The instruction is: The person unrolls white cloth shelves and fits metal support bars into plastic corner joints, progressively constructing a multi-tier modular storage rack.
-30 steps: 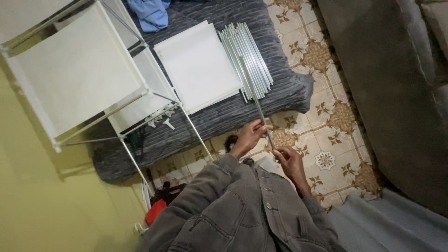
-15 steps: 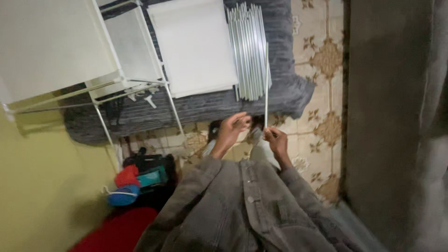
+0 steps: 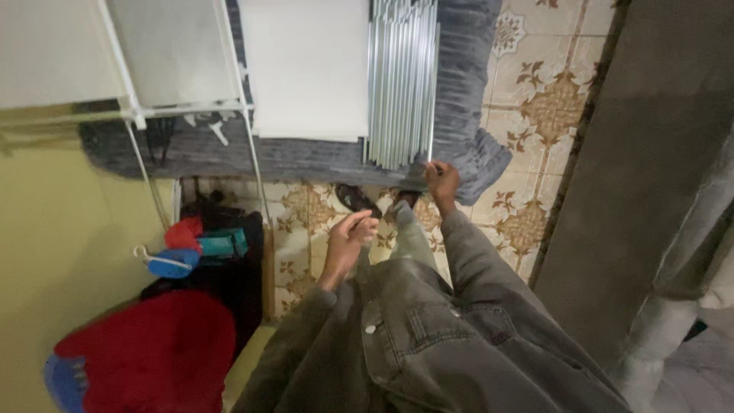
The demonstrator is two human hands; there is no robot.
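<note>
- My right hand [image 3: 442, 180] reaches out to the near end of the bundle of metal rods [image 3: 401, 80], fingertips on the rod at the right side of the pile. The fingers look pinched narrow on that rod end, though I cannot tell for sure whether they grip it or only touch it.
- My left hand [image 3: 349, 239] hangs back, closer to my body, above the patterned tile floor [image 3: 535, 92]. It is loosely curled, half closed, and I see nothing in it.
- The rods lie side by side on the grey mattress [image 3: 466, 69], their near ends at its near edge, a few sticking out over it. That puts the ends where a hand can pick one off without lifting the rest.
- Just left of the rods, touching or nearly so, lies a flat white panel [image 3: 310, 69] on the same mattress.
- Further left stands a white frame shelf [image 3: 130, 107] of thin tubes and panels, its legs going down beside the mattress.
- Open room: the tile strip between the mattress edge and me is narrow, with dark shoes [image 3: 355, 200] on it. To the right the tiles are bare up to a grey wall [image 3: 657, 153].
- On the left it is crowded: a red bundle [image 3: 145, 344], blue and teal things [image 3: 195, 248] and dark bags against the yellow wall [image 3: 61, 229], so a long rod would have more room to swing on the right.
</note>
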